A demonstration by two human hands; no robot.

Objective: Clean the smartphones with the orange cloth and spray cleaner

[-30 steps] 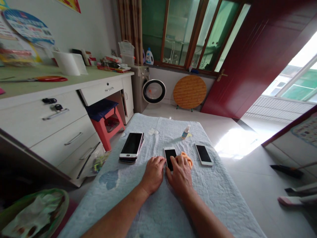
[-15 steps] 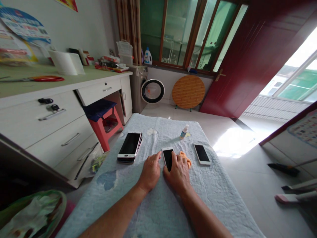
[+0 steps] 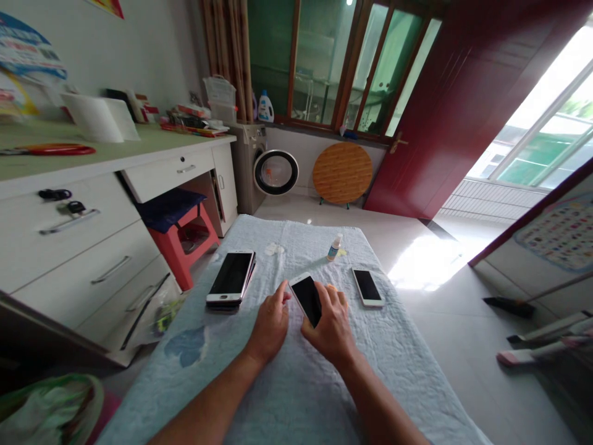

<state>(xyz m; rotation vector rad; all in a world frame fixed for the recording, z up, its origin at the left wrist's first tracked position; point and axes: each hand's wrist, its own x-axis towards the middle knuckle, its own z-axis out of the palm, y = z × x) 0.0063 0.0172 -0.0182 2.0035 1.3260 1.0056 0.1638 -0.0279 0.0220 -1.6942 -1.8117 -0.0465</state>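
My right hand [image 3: 331, 321] grips a white phone [image 3: 306, 298] with a dark screen, fingers over its right edge and thumb at the lower end. The phone is tilted, its top end pointing up and left. Beside that top end, my left hand [image 3: 271, 318] is loosely curled with fingertips a little apart; nothing shows in it. An orange cloth [image 3: 332, 288] is mostly hidden behind my right fingers. To the left lies a stack of phones [image 3: 230, 276], a white-framed one on top. Another white phone [image 3: 368, 287] lies flat on the right. A small spray bottle [image 3: 334, 248] stands behind.
A pale blue quilted cloth [image 3: 278, 395] covers the table. On the left are a white drawer desk [image 3: 83, 247] and a red stool [image 3: 185, 244]. Farther off stand a washing machine [image 3: 249, 161] with its door open and a round wooden tabletop [image 3: 343, 173].
The phone under my right hand has turned, its top swinging left, and my right hand now grips its edge. My left hand stays close by. The whole view has shifted slightly.
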